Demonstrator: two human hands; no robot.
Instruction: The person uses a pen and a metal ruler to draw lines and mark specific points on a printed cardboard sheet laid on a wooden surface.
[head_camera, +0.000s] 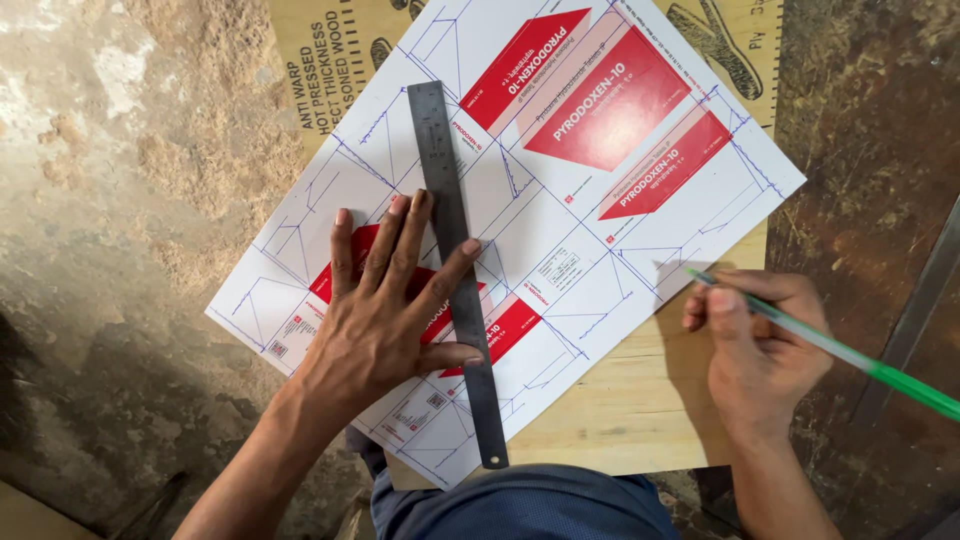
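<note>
A steel ruler (458, 270) lies on a printed sheet (600, 190) near the middle of the frame, its long axis running steeply from the upper middle down to the lower middle — top end leaning slightly left, the bottom end with its hole pointing toward the person. The left hand (385, 310) presses flat, fingers spread, index and thumb touching the ruler. The right hand (755, 345), at the lower right, grips a green pen (850, 355) — tip pointing up-left, just off the sheet's edge, over the wooden board (620, 410).
</note>
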